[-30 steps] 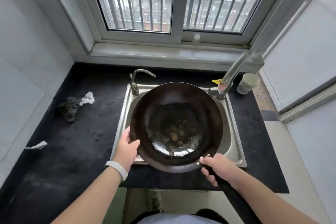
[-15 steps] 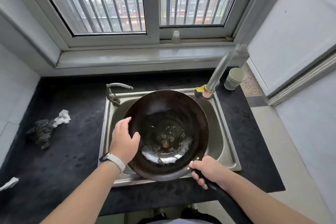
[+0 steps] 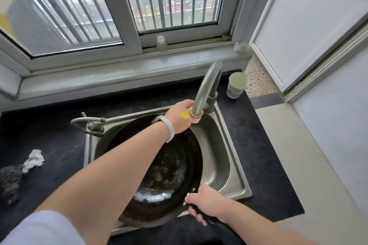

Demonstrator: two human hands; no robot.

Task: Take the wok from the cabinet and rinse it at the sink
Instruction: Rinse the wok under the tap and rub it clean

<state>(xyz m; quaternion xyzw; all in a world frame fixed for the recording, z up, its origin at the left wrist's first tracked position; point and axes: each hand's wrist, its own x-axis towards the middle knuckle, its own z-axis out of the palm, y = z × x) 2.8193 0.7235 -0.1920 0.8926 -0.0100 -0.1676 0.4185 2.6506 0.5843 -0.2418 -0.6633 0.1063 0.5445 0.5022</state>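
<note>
Right grip (image 3: 207, 203) is curled tight round the black handle of the wok (image 3: 171, 175), just where the handle joins the pan at the near edge of the sink (image 3: 225, 167). Left grip (image 3: 179, 118) reaches across the wok to the outlet end of the tall faucet (image 3: 207, 85), touching it beside a yellow tag (image 3: 184, 114). Its fingertips are hidden behind the spout, so I cannot tell whether they clasp the spout or only rest against it. A pale wristband (image 3: 169, 129) sits on that wrist.

The dark, round wok lies in the stainless basin, its far rim under the left forearm. Brown specks dot the bottom, and a wet shine shows on the near inner wall. A small second tap (image 3: 89, 123) stands at the sink's far-left corner.

On the black worktop (image 3: 55, 135), well to the left of the sink, a crumpled white tissue (image 3: 34, 160) touches a dark scouring pad (image 3: 10, 179). A pale cup (image 3: 238, 84) stands near the faucet's base on the right. A small clear bottle (image 3: 161, 43) stands on the frame of the barred window.
</note>
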